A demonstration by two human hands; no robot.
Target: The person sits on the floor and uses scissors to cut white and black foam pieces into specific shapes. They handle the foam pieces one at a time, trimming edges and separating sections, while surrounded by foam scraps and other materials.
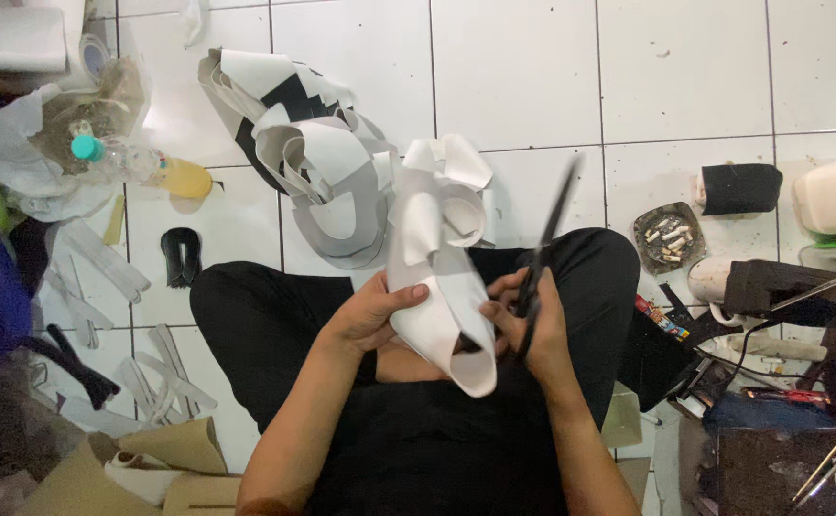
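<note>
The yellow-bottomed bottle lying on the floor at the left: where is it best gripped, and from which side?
Probably the clear middle of the bottle, from above. It lies on its side on the tile, teal cap toward the bag, so its round body faces up and is unobstructed.

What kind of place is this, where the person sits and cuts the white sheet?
Probably a small home workshop for cutting sheet material, with the work done on the floor. The person sits on white floor tiles, the right hand holds black scissors, and a pile of white and grey offcuts lies ahead.
</note>
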